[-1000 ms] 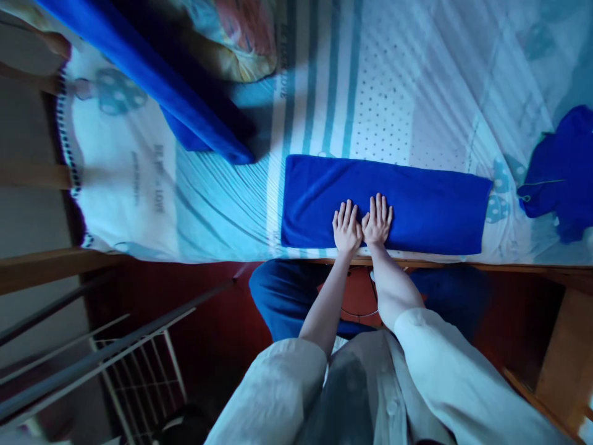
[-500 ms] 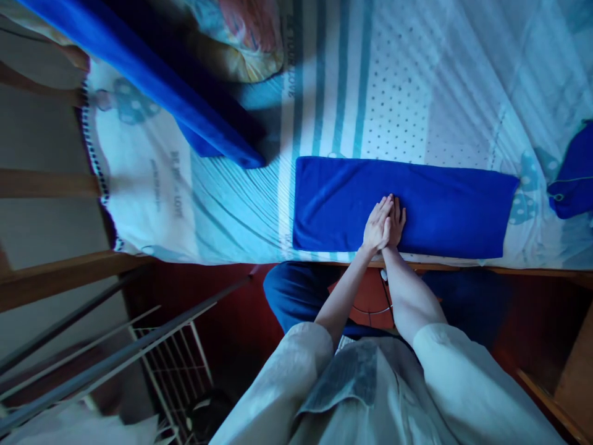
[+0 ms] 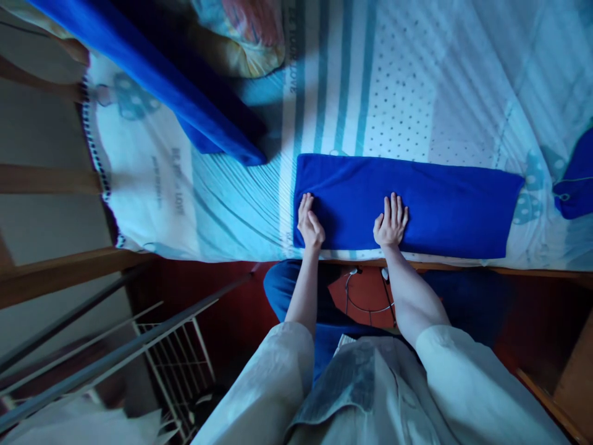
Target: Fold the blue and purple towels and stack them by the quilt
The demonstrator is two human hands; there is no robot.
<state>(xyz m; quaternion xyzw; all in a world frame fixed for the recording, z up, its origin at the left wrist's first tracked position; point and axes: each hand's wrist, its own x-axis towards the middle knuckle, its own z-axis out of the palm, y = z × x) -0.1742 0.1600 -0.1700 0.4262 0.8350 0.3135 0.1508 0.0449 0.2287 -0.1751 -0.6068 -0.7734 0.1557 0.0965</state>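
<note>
Head view: nearest is the wearer's pale shirt (image 3: 343, 395), with dark blue trousers (image 3: 285, 287) beyond its hem and a white wire rack (image 3: 178, 364) off to the left. Ahead, both hands rest on a blue towel (image 3: 454, 207), which lies flat along the near edge of the bed, its long side close to the wooden bed rail (image 3: 463, 267). The left hand (image 3: 310, 227) is at the towel's left end, tilted, fingers extended and close together, grasping nothing. The right hand (image 3: 391, 224) lies open, palm down near the middle, fingers slightly spread, holding nothing.

Uneven pressure or a sideways drag from either hand could ruck the towel or skew its left end, since thin cloth sits on a loose, creased sheet (image 3: 403, 111). Pulled towards the wearer, its near side could slip over the rail.

Further out are a blue cloth with a thin cord (image 3: 577, 194) at the right edge, a long blue cloth (image 3: 171, 83) and a patterned pillow (image 3: 257, 37). Sideways print on the sheet's left panel seems to end in "LOVE"; the lettering beside the stripes is unclear. No brand label is legible.
</note>
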